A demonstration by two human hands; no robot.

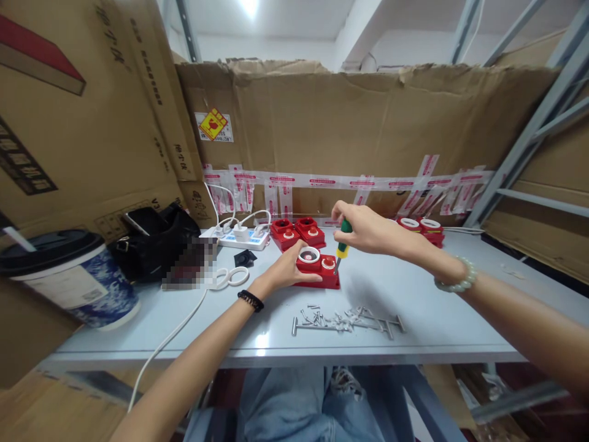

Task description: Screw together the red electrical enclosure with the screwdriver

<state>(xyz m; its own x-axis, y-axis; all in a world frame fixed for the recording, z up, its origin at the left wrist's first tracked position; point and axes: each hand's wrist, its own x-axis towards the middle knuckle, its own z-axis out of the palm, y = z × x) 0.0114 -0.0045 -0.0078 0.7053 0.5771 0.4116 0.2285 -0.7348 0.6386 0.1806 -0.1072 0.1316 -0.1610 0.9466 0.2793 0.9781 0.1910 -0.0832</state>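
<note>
My left hand (291, 265) grips the left side of a red alarm unit (317, 279), which lies on the table with a white-ringed round opening and a small red dome on top. In my right hand (361, 226) is a screwdriver (343, 242) with a green and yellow handle, held upright. Its tip comes down at the right edge of the unit; whether a screw sits under it is too small to tell. Closer to me lie loose screws (316, 317) and several metal T-shaped rods (317, 327) mixed with small clear plastic bits.
Behind stand two more red units (309, 232), a white power strip (251, 238) with plugs, and further red units (431, 232) at the right. White rings (238, 276), a black bag (159, 245) and a large cup (78, 279) are at left. Cardboard (322, 123) walls the back.
</note>
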